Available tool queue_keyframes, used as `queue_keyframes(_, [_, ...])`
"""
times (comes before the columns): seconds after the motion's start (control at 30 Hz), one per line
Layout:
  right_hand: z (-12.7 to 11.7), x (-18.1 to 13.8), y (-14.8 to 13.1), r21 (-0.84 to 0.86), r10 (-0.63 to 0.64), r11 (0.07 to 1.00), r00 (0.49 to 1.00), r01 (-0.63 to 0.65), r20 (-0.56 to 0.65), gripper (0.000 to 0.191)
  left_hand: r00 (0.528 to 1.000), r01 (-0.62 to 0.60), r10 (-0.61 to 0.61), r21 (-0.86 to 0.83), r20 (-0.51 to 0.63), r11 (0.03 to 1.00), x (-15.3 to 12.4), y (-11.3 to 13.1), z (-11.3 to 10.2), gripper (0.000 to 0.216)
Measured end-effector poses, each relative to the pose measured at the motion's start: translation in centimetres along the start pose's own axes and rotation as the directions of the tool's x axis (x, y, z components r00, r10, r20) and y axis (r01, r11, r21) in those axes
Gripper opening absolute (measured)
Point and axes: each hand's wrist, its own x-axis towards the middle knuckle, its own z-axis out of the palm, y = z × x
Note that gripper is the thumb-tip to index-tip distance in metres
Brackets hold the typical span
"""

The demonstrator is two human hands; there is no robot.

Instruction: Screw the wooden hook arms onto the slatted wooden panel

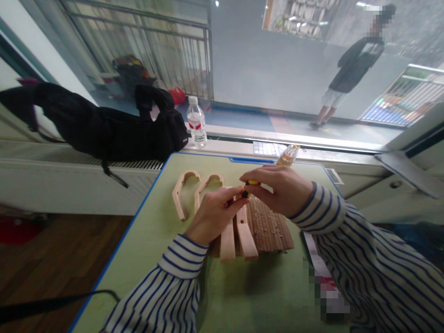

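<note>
Both hands meet over the wooden slats [243, 233], left hand [213, 213] and right hand [277, 189] pinching a small yellow-black tool [250, 184], curved wooden pieces [194, 192] alongside

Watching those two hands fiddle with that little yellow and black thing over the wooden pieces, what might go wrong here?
The small yellow and black tool, pinched between the left hand and right hand, might slip and nick a finger. The many tiny bits scattered on the slatted wooden panel could roll off the green table. The amber bottle just behind the right hand may get knocked over.
</note>
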Motion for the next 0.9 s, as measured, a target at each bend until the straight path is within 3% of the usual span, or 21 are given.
queue_keyframes(0.37, [0.46, 0.05, 0.33, -0.033, 0.012, 0.999, 1.0, -0.012, -0.018, 0.025, 0.999, 0.001, 0.002, -0.065, 0.052, 0.998, 0.12, 0.06, -0.3, 0.025])
queue_keyframes(0.67, [0.75, -0.39, -0.25, -0.13, 0.096, 0.986, 0.994, -0.101, -0.042, 0.029, 0.993, 0.004, 0.011, -0.117, 0.122, 0.993, 0.16, 0.21, -0.58, 0.029])
queue_keyframes(0.9, [0.65, -0.22, -0.38, -0.134, 0.133, 0.981, 0.99, -0.138, -0.046, 0.032, 1.0, 0.008, -0.008, 0.012, 0.018, 1.0, 0.04, 0.21, -0.22, 0.031])
